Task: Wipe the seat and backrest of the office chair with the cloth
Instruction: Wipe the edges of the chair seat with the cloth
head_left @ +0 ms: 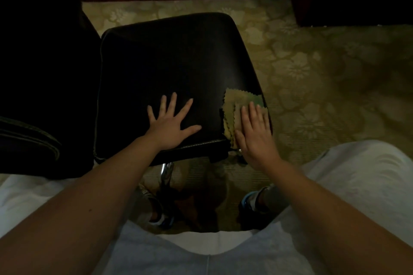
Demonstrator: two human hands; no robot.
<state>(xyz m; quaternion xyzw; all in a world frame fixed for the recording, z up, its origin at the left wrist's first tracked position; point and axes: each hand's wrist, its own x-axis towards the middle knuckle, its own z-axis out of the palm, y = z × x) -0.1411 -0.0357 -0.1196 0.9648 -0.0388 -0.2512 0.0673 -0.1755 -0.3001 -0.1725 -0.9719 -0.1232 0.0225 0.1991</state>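
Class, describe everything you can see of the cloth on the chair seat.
The cloth is a tan-olive piece with zigzag-cut edges and a greenish patch at its far corner. It looks thin and soft, folded into overlapping layers. It lies flat on the near right corner of the black seat, its near end hanging slightly over the edge. The right hand presses on it with straight fingers, covering part.

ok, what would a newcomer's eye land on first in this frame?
The black chair seat fills the middle, with the left hand spread flat by its near edge. At the seat's near right corner the right hand presses a tan cloth flat. Patterned carpet lies around.
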